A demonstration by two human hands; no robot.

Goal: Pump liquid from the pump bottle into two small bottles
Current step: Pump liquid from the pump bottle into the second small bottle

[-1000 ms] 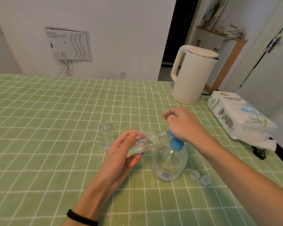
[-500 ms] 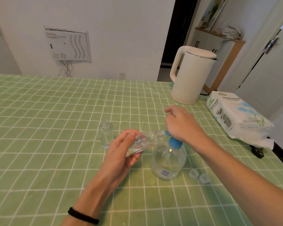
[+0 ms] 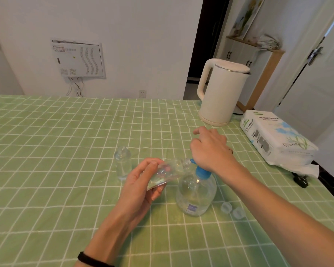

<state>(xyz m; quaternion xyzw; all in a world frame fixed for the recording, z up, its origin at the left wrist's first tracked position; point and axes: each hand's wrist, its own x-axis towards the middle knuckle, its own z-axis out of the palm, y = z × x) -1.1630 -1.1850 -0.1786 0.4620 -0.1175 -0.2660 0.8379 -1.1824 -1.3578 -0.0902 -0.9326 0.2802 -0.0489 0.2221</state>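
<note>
Right hand pressing pump, left hand holding small bottle at the spout.
Left hand (image 3: 141, 182) fingers curled around a tilted small bottle (image 3: 167, 171), neck against the blue spout of the pump bottle (image 3: 196, 193), which stands on the green checked table (image 3: 56, 151). Right hand (image 3: 210, 149) palm down on pump head, fingers loosely bent, forefinger out. Second small bottle (image 3: 122, 163) upright just left. Two caps (image 3: 232, 210) right of the pump bottle. Kettle (image 3: 221, 93) and tissue pack (image 3: 274, 139) behind.
</note>
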